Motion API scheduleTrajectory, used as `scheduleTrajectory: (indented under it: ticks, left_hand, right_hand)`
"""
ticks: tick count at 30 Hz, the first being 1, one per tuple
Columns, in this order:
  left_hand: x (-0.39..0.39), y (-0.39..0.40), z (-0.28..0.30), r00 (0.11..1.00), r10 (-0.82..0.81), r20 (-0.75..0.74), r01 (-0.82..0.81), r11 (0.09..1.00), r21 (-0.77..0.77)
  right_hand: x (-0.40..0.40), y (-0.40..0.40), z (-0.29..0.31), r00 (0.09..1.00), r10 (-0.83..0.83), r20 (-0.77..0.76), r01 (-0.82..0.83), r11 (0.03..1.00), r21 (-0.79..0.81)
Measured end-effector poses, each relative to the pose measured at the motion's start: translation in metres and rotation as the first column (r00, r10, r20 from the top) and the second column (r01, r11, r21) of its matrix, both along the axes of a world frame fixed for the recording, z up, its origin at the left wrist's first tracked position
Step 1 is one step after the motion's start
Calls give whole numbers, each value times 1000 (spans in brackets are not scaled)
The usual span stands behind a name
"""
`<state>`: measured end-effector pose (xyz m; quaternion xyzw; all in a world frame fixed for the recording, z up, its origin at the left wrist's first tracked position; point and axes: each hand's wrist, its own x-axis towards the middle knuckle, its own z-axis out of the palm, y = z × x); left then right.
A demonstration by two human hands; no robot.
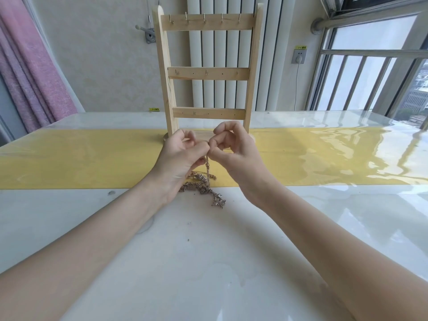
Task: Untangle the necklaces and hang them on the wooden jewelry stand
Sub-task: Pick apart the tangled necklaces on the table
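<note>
Reading the writing first: two small yellow stickers carry dark characters, one above the wall socket (300, 56) and one on the wall just behind the worktop (162, 251), both too small to make out. Both forearms reach forward from the lower corners and meet in front of the wooden stand (208, 72). The left hand (183, 156) and the right hand (234, 151) sit fingertip to fingertip, each grip pinching the same thin chain (207, 163), fingers curled. That strand drops straight down to the tangled necklaces (201, 188), heaped on the worktop at the near edge of the yellow runner (92, 158). The stand's hooks (204, 19) are bare.
</note>
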<state>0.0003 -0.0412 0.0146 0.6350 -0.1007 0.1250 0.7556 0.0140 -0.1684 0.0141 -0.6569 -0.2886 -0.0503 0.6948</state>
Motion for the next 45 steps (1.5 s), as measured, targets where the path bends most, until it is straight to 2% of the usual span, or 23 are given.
scheduleTrajectory:
  ticks: [2,4,6,9,17,19,24,27,30,35,45]
  left_hand:
    - [0,2,2,999,8,50,-12,997,81]
    - [1,2,1,999,18,35,-23,990,136]
    - [2,3,-2,999,22,-33,-18,993,117]
    - [2,6,-2,994,-23,-107,27,999,38]
    - [-5,-1,4,996,9,-86,8,981,192]
    - [-4,-1,4,994,63,-90,-39,969,244]
    - [-3,1,-2,981,185,-64,-142,898,417]
    - [-4,1,-1,981,144,-127,-97,941,323]
    - [-5,1,2,970,35,-241,11,982,188]
    - [-7,2,4,951,-76,-300,110,989,97]
    - [-5,1,4,946,-65,-317,110,986,126]
  right_hand:
    - [1,0,-2,992,65,-113,-56,996,76]
    - [3,-2,-3,991,54,-120,-48,997,53]
    - [5,-4,-3,994,24,-109,-21,999,31]
    - [8,-8,-1,981,34,-189,-15,995,98]
    - [13,-12,0,932,163,-322,-93,971,222]
    - [13,-12,0,940,159,-302,-104,976,192]
    - [8,-10,-2,979,73,-192,-77,997,-12]
    - [11,-10,-2,969,83,-232,-71,996,61]
    - [14,-11,-2,944,115,-310,-66,984,163]
    - [14,-12,0,911,178,-371,-69,955,289]
    - [17,-12,-2,940,131,-316,-77,981,179]
